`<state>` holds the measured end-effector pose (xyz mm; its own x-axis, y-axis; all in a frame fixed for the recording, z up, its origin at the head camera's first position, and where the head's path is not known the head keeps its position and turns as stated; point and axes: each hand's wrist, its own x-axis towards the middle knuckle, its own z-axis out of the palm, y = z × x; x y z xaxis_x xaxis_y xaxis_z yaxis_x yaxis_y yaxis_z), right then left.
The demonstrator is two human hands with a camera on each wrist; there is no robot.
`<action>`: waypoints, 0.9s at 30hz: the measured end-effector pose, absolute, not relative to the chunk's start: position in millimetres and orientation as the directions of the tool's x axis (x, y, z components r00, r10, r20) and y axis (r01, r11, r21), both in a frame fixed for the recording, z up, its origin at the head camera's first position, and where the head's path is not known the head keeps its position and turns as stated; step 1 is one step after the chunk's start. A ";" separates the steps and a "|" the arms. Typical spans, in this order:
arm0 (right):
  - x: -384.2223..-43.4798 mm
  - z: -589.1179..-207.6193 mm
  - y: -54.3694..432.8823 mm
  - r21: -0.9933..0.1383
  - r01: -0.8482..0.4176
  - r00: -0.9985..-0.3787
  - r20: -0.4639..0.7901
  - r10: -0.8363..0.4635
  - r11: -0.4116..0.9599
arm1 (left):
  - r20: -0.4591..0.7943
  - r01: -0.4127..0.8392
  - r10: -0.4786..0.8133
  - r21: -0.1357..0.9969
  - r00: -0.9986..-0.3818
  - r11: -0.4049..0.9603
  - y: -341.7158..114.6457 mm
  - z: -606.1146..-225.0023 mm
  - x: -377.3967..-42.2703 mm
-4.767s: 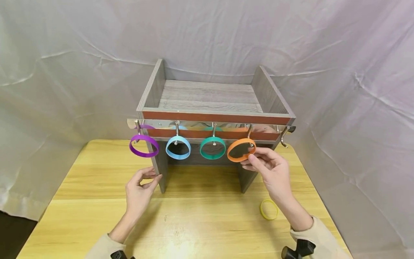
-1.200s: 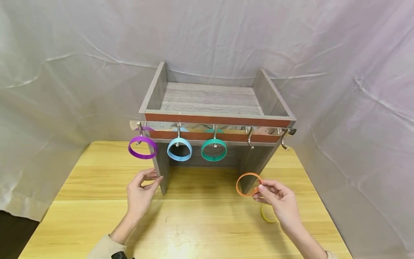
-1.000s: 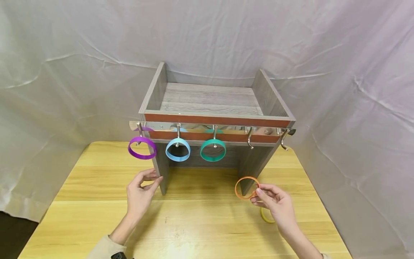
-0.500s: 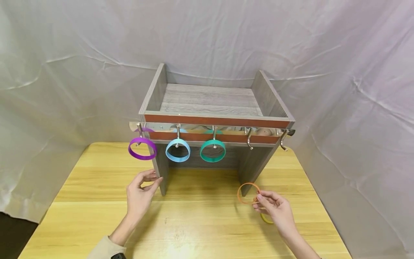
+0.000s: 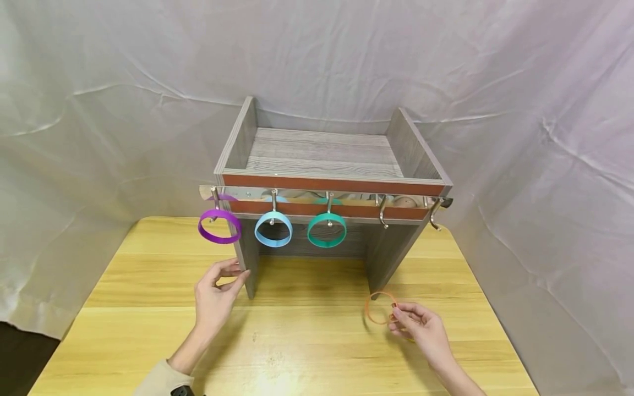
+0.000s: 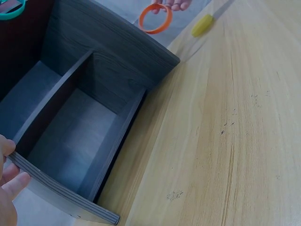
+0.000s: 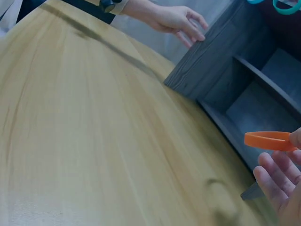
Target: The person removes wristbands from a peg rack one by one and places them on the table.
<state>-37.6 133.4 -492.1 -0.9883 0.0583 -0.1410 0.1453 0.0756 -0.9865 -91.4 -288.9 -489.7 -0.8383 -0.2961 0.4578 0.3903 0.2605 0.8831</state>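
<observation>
My right hand pinches an orange wristband by its right side, low over the table before the shelf's right leg. With thumb and fingers, my left hand grips the front edge of the left side panel of a grey wooden shelf. From hooks on the shelf's metal rail hang a purple wristband, a light blue wristband and a green wristband. A yellow wristband lies on the table, mostly hidden behind my right hand in the head view.
The rail's two right hooks, a silver hook and the end hook, carry nothing. The shelf stands on a wooden table. Grey cloth encloses the back and sides.
The orange wristband has come off the fourth hook in my right hand and moved down towards the table. The hand now covers most of the yellow wristband. My left hand stays put.
</observation>
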 end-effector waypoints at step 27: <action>-33.2 -515.5 130.3 -0.947 0.298 -0.951 -0.306 -0.050 0.117 | 0.454 0.388 -0.299 0.886 -0.839 0.255 -288.9 -489.3 -91.1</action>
<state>-33.2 130.3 -515.5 -0.9508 -0.0495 -0.3057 0.2985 0.1172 -0.9472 -91.1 -288.9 -489.3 -0.8394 -0.2986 0.4541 0.3881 0.2554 0.8855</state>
